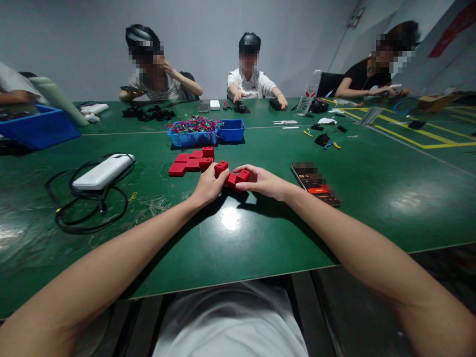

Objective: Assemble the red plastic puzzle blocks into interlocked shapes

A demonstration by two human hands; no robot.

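Several small red blocks are held between my two hands above the green table [178, 267]. My left hand [210, 185] is closed round the red block [221, 167] at the left end. Fingers of my right hand [260, 181] pinch the red block [243, 175] at the right end, and another red block [232, 180] sits between the two. Whether these pieces are joined, I cannot tell. Just beyond my left hand, a cluster of flat red blocks [193, 164] lies on the table, with a taller one [208, 151] at its far edge.
A white power bank [104, 172] with a black cable lies left, a phone [315, 184] right. Beyond the blocks stand blue bins [232, 131], one full of coloured wires [195, 125]. Pliers [331, 146] and a clear bottle [309, 93] are farther right. Several people sit across the table.
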